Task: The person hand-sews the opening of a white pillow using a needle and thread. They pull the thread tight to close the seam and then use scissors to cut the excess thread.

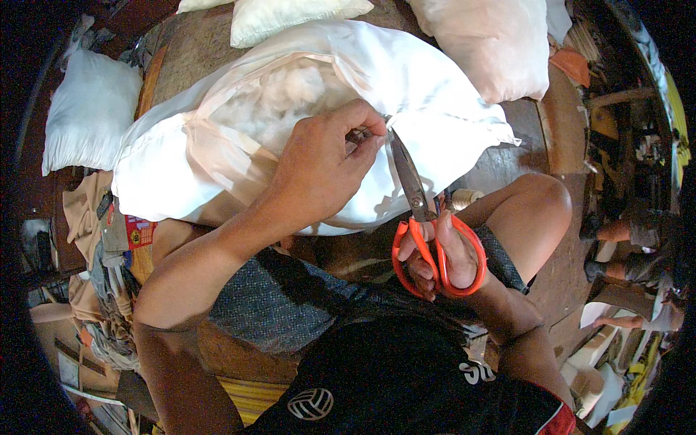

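Observation:
A large white pillow [435, 101] lies across my lap, its cover gaping along a long slit. White fluffy stuffing [286, 94] shows through that opening. Over the right end of the slit is my left hand [330, 156], thumb and fingertips pinched together; whatever they pinch is too small to make out, perhaps thread. My right hand [442, 254] has its fingers through the orange handles of a pair of scissors [409, 174]. The dark blades point up and away, nearly together, their tips close beside my left fingertips.
Another white pillow [90, 109] lies at the far left, and a bigger one [493, 43] at the back right. A further pillow [290, 18] sits at the back. Beside my right knee is a spool of pale thread [464, 198]. Crumpled cloth [98, 268] hangs at left.

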### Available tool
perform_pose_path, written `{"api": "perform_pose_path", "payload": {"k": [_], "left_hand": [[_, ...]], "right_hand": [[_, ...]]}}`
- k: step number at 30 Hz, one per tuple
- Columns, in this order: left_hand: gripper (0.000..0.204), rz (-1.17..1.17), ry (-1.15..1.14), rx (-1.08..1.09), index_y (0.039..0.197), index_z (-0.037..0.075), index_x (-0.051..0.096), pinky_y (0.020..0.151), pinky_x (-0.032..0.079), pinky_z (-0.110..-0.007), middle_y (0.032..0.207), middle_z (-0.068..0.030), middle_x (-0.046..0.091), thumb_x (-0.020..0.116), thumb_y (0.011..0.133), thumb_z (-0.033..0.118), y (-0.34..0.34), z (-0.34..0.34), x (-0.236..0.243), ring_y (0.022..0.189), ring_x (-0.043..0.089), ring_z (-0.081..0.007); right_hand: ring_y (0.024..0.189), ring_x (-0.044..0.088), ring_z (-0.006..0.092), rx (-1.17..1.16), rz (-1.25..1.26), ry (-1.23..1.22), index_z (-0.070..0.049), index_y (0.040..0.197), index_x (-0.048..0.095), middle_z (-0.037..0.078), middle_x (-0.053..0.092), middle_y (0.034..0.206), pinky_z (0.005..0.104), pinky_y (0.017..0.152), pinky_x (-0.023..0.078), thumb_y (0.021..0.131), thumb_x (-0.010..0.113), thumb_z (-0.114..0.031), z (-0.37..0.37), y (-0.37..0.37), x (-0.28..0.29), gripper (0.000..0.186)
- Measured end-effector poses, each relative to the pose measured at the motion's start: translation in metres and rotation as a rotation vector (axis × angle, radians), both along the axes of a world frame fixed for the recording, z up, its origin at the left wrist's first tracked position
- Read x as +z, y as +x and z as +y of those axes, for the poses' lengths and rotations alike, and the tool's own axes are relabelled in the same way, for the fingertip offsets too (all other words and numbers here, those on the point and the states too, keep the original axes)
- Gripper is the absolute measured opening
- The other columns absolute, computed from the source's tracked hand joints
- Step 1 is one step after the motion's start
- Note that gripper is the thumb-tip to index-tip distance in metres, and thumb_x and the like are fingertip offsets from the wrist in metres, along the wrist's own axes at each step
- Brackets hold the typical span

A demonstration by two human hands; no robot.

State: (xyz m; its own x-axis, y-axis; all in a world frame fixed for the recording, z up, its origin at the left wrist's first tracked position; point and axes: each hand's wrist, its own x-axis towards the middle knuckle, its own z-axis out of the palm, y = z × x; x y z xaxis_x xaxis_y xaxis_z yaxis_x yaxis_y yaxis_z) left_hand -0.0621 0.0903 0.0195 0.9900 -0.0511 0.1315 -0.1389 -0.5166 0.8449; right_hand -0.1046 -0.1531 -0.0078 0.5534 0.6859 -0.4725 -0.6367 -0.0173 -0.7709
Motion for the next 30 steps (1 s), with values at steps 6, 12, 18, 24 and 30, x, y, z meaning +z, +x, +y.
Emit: {"api": "perform_pose_path", "payload": {"k": [6, 12, 18, 24, 30], "left_hand": [[0.013, 0.013, -0.005, 0.026, 0.099, 0.003, 0.065, 0.074, 0.051, -0.031, 0.084, -0.0076, 0.066, 0.069, 0.090, 0.012, -0.001, -0.002, 0.001, 0.079, 0.064, -0.0160], [0.012, 0.000, 0.012, 0.002, 0.099, 0.003, 0.065, 0.075, 0.051, -0.031, 0.089, -0.0085, 0.069, 0.069, 0.090, 0.011, -0.001, -0.001, 0.002, 0.081, 0.065, -0.0166], [0.009, -0.096, 0.028, -0.010, 0.098, 0.002, 0.064, 0.072, 0.056, -0.039, 0.087, -0.0168, 0.071, 0.064, 0.091, 0.008, 0.000, -0.002, -0.004, 0.081, 0.072, -0.0315], [0.009, -0.091, 0.035, -0.021, 0.098, 0.002, 0.063, 0.071, 0.056, -0.040, 0.087, -0.0169, 0.071, 0.064, 0.091, 0.008, -0.001, -0.001, -0.003, 0.081, 0.072, -0.0332], [0.009, -0.048, 0.001, -0.031, 0.099, 0.002, 0.062, 0.073, 0.054, -0.037, 0.087, -0.0159, 0.071, 0.064, 0.091, 0.006, 0.000, 0.000, -0.003, 0.081, 0.071, -0.0281]], "right_hand": [[0.042, 0.045, 0.0171, -0.011, 0.031, 0.076, 0.000, 0.096, 0.064, 0.004, 0.046, 0.056, 0.0312, 0.039, 0.041, 0.105, 0.023, -0.061, 0.001, 0.000, -0.002, 0.074], [0.043, 0.045, 0.0172, -0.004, 0.009, 0.068, -0.001, 0.095, 0.063, 0.003, 0.044, 0.056, 0.0314, 0.040, 0.040, 0.105, 0.024, -0.062, 0.003, 0.001, 0.004, 0.073], [0.043, 0.043, 0.0161, -0.008, -0.013, 0.038, -0.002, 0.094, 0.063, 0.003, 0.043, 0.056, 0.0311, 0.040, 0.039, 0.105, 0.025, -0.063, 0.005, 0.001, 0.005, 0.073], [0.043, 0.040, 0.0144, -0.023, 0.022, 0.004, -0.004, 0.092, 0.063, 0.001, 0.041, 0.055, 0.0306, 0.040, 0.037, 0.105, 0.026, -0.063, 0.006, 0.000, 0.006, 0.070], [0.042, 0.039, 0.0141, -0.024, 0.025, 0.002, -0.006, 0.090, 0.060, 0.001, 0.040, 0.054, 0.0305, 0.039, 0.036, 0.105, 0.027, -0.063, 0.004, 0.000, 0.007, 0.067]]}}
